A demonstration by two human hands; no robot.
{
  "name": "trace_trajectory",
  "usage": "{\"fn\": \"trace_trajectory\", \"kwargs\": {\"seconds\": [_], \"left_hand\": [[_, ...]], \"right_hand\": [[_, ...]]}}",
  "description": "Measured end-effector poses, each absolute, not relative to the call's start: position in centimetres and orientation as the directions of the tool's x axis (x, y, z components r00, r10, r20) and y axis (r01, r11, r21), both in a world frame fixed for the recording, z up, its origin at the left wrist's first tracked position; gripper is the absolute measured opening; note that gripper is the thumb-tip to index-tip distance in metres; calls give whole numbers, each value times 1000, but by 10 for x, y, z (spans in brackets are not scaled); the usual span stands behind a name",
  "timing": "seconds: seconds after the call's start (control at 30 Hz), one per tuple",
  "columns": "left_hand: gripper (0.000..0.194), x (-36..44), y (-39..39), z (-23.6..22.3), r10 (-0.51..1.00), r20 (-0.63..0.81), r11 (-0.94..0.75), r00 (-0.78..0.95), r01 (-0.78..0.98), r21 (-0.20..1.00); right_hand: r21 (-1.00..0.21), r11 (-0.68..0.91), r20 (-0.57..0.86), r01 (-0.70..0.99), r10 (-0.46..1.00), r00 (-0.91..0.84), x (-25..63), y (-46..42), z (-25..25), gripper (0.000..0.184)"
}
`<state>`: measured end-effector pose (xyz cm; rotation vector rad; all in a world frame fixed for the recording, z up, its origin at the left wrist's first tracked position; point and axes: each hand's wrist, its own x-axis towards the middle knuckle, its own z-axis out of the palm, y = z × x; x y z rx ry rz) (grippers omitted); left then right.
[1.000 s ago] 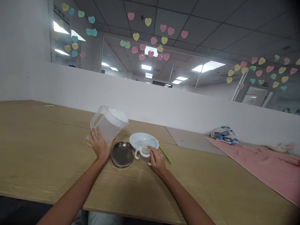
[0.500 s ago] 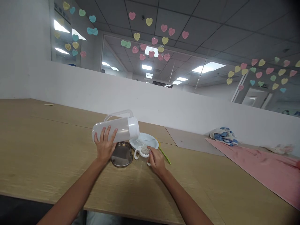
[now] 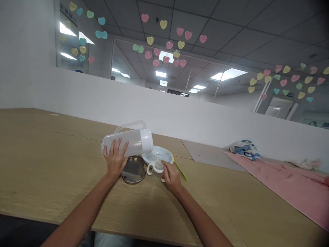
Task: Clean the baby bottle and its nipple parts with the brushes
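A translucent plastic pitcher (image 3: 133,140) with a white lid band lies tipped nearly on its side in the air, its handle uppermost. My left hand (image 3: 116,158) supports it from below and the near side, fingers spread along its wall. The pitcher's white end is above and left of a small clear baby bottle (image 3: 158,166) with white loop handles. My right hand (image 3: 171,175) pinches the bottle's right side, hiding most of that handle. Whether liquid is flowing between them I cannot make out. Directly behind the bottle is a white plate (image 3: 166,156).
A kidney-shaped metal tray (image 3: 133,171) lies left of the bottle. Right of the plate is a thin yellow-green stick (image 3: 181,171). A pink cloth (image 3: 285,181) covers the table's right side, with a crumpled blue-and-white cloth (image 3: 245,150) by the low white wall (image 3: 180,113).
Hardly anything differs. The pitcher, the bottle and both hands keep almost the same positions.
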<state>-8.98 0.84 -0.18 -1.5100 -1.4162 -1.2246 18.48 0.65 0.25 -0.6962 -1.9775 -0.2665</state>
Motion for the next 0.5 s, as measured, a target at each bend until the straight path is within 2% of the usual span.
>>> {"fn": "trace_trajectory", "kwargs": {"seconds": [0.5], "left_hand": [[55,-91,8,-1,329,941,-161,-76,978,136]], "right_hand": [[-117,805,854,581,381,-355,185,6,3,30]]}}
